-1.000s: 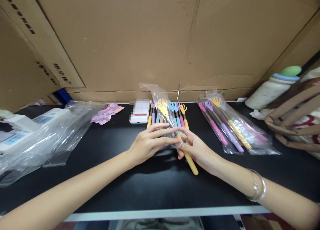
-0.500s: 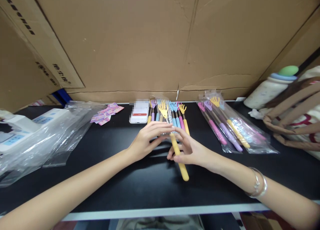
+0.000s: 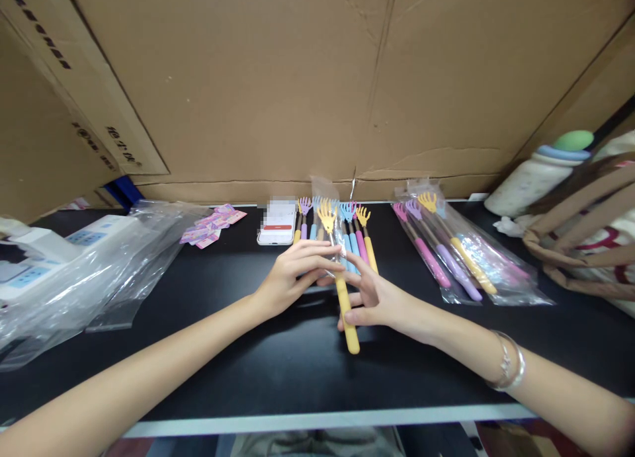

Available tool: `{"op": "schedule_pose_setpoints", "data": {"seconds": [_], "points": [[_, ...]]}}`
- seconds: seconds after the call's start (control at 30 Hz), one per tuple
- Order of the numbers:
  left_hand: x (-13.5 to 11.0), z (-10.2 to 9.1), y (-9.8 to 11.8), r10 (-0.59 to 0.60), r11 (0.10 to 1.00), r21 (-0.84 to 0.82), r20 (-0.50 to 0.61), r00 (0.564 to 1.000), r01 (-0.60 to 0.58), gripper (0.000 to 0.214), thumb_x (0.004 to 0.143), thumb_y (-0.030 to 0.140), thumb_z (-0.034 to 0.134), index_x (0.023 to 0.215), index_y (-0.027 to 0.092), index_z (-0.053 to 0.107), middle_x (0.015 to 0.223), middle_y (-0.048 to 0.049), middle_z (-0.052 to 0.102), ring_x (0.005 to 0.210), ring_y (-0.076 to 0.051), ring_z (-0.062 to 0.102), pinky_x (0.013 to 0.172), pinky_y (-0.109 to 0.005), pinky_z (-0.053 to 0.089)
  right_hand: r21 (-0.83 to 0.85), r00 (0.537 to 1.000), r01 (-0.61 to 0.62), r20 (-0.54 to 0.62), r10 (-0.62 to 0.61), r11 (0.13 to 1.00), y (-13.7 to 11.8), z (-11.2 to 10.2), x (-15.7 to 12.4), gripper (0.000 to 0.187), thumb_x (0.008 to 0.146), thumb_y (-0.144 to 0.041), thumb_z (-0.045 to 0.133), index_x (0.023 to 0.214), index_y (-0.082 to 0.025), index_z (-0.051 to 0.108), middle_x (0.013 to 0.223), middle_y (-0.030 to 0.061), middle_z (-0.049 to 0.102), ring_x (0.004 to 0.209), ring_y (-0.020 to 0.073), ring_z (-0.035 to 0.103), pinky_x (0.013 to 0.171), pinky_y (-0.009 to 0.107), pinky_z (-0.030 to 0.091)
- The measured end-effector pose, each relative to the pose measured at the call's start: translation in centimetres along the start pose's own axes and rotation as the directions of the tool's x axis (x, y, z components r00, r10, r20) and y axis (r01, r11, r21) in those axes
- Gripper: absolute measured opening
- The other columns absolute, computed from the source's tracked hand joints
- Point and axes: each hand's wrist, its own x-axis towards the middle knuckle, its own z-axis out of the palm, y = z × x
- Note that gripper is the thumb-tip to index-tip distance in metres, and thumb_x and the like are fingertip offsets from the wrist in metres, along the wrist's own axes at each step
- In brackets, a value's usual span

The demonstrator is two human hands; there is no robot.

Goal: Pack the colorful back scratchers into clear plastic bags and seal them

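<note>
A yellow back scratcher (image 3: 351, 331) slants up from the front, its claw end (image 3: 327, 215) pointing away from me. The thumb and fingers of my right hand (image 3: 377, 298) hold its yellow handle. My left hand (image 3: 290, 272) closes on the upper part with thumb and fingertips, where clear plastic (image 3: 325, 187) shows round and behind the claw. I cannot tell how far the plastic covers the scratcher. Just beyond my hands lies a row of unwrapped back scratchers (image 3: 360, 235) in yellow, purple, blue and pink, partly hidden by my fingers.
Bagged back scratchers (image 3: 441, 245) lie to the right, near a white bottle (image 3: 528, 179) and a bag with brown straps (image 3: 560, 245). A phone (image 3: 276, 222), colourful cards (image 3: 213, 225) and clear plastic bags (image 3: 119, 265) over a white device (image 3: 44, 252) are leftward. Cardboard (image 3: 258, 100) stands behind.
The handle's near end has swung slightly left, so the back scratcher stands straighter. More clear plastic shows above its claw. My right fingers have shifted slightly on the handle; my left hand hardly moves.
</note>
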Motion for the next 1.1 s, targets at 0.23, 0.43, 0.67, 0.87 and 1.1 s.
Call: {"op": "schedule_pose_setpoints", "data": {"seconds": [0.23,0.43,0.67,0.87,1.1], "points": [[-0.13,0.15,-0.01,0.03,0.999,0.025,0.064,0.998,-0.032,0.021,0.092,0.017,0.049,0.101,0.021,0.067,0.119,-0.0077,0.063,0.113,-0.019,0.055,0.094,-0.039,0.046,0.011,0.986,0.015,-0.167,-0.013,1.0,0.12,-0.14,0.17,0.085,0.07,-0.02,0.077,0.135,-0.035,0.023,0.131,0.0073,0.046,0.077,0.0112,0.068,0.076,0.03,0.056],[-0.22,0.23,0.0,0.051,0.998,0.025,0.066,0.996,-0.053,0.021,0.092,0.017,0.049,0.102,0.021,0.067,0.118,-0.0076,0.063,0.112,-0.018,0.056,0.092,-0.035,0.047,0.029,0.95,-0.071,-0.302,0.077,0.997,-0.19,0.09,0.1,0.083,0.067,-0.026,0.079,0.132,-0.03,0.028,0.124,0.0073,0.05,0.073,0.012,0.068,0.075,0.033,0.056],[-0.37,0.26,0.05,0.045,0.998,0.039,0.099,0.994,-0.049,0.024,0.093,0.016,0.047,0.109,0.022,0.064,0.117,-0.0071,0.063,0.11,-0.017,0.056,0.093,-0.034,0.047,-0.015,0.945,-0.084,-0.318,0.075,0.996,-0.62,0.59,0.06,0.066,0.076,-0.033,0.071,0.129,-0.026,0.033,0.099,0.0025,0.062,0.086,0.0139,0.064,0.068,0.026,0.055],[-0.32,0.2,0.21,0.031,0.997,0.067,0.084,0.996,-0.037,0.023,0.091,0.015,0.049,0.108,0.022,0.064,0.115,-0.0064,0.064,0.106,-0.016,0.058,0.09,-0.032,0.047,-0.035,0.937,-0.044,-0.348,0.029,0.998,-0.7,0.69,0.08,0.072,0.074,-0.037,0.073,0.132,-0.026,0.032,0.1,0.0036,0.061,0.089,0.0142,0.061,0.064,0.022,0.054],[-0.33,0.25,0.33,-0.019,0.996,0.086,-0.008,1.0,0.02,0.022,0.088,0.014,0.052,0.104,0.023,0.066,0.113,-0.0045,0.067,0.099,-0.015,0.062,0.086,-0.029,0.048,-0.021,0.953,0.026,-0.3,-0.031,0.999,-0.66,0.51,0.14,0.074,0.07,-0.037,0.075,0.125,-0.028,0.026,0.105,0.0033,0.054,0.077,0.0108,0.06,0.065,0.027,0.053]]}}
